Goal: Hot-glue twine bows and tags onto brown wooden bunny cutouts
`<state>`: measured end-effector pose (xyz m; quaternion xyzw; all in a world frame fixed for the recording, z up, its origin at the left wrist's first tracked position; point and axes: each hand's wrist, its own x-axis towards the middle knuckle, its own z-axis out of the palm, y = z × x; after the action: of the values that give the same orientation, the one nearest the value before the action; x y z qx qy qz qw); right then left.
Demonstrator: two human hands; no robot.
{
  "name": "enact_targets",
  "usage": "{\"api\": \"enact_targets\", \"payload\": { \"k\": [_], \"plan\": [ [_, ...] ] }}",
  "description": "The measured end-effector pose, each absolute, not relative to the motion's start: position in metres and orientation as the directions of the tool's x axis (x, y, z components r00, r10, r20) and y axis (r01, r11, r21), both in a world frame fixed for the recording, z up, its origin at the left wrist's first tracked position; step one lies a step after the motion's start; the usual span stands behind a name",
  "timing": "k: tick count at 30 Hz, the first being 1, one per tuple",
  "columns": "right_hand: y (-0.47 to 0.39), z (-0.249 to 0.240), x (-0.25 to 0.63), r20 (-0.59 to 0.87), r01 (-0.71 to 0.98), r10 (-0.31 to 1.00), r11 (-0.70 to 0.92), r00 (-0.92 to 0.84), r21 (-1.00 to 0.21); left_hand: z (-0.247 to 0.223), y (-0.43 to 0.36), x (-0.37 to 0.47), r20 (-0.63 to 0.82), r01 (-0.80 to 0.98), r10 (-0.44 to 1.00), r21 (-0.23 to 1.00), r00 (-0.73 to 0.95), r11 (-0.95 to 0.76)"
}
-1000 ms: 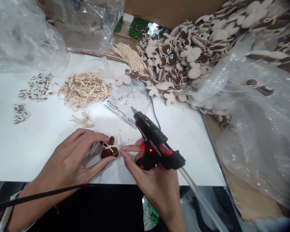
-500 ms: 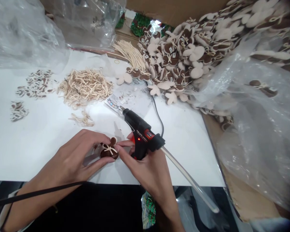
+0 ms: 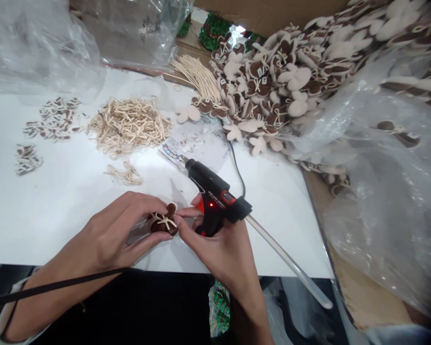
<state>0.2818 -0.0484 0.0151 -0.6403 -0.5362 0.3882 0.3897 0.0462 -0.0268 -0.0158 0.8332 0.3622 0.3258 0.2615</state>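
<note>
A small brown felt piece with pale edges [image 3: 160, 227] carries a cream bow [image 3: 166, 221] across its middle. The fingers and thumb of my left hand [image 3: 120, 230] are closed around its left side. My right hand [image 3: 219, 251] grips the handle of a black and orange glue gun [image 3: 210, 182], its red light lit. A clear glue stick [image 3: 289, 261] sticks out of the gun's back end. With the gun's nozzle pointing up and left, my right thumb and forefinger pinch at the right edge of the felt piece, beside the bow.
Tied cream bows [image 3: 129, 125] lie heaped on the white table [image 3: 75, 191], near small brown-and-white tags [image 3: 59, 117] and straight cream cords [image 3: 197, 76]. Many finished felt pieces [image 3: 262, 86] pile up at right, beside clear plastic [image 3: 384, 191]. A black cable [image 3: 238, 165] trails behind the gun.
The view has shifted slightly. Both hands keep their hold, and the felt piece has turned a little between the fingers.
</note>
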Motion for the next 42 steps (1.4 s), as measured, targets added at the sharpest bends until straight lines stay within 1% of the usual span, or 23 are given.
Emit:
{"api": "enact_targets", "payload": {
  "k": [7, 15, 28, 37, 40, 42],
  "plan": [
    [-0.051, 0.014, 0.285, -0.101, 0.400, 0.987, -0.142, 0.122, -0.905, -0.016, -0.026, 0.047, 0.374, 0.417, 0.775, 0.681, 0.509, -0.602],
    [-0.051, 0.016, 0.288, -0.204, 0.336, 0.974, -0.224, 0.094, -0.915, -0.007, -0.029, 0.049, 0.368, 0.438, 0.776, 0.665, 0.512, -0.604],
    [-0.050, 0.016, 0.284, -0.155, 0.345, 0.978, -0.195, 0.140, -0.918, -0.004, -0.029, 0.049, 0.392, 0.430, 0.753, 0.642, 0.528, -0.635],
    [-0.049, 0.019, 0.287, -0.183, 0.342, 0.976, -0.214, 0.121, -0.915, -0.001, -0.032, 0.049, 0.361, 0.462, 0.774, 0.643, 0.519, -0.610],
    [-0.049, 0.020, 0.288, -0.165, 0.348, 0.977, -0.203, 0.137, -0.915, -0.001, -0.031, 0.050, 0.347, 0.470, 0.778, 0.644, 0.524, -0.604],
    [-0.049, 0.022, 0.289, -0.178, 0.315, 0.970, -0.222, 0.164, -0.923, -0.002, -0.029, 0.051, 0.353, 0.467, 0.773, 0.640, 0.527, -0.610]
  ]
}}
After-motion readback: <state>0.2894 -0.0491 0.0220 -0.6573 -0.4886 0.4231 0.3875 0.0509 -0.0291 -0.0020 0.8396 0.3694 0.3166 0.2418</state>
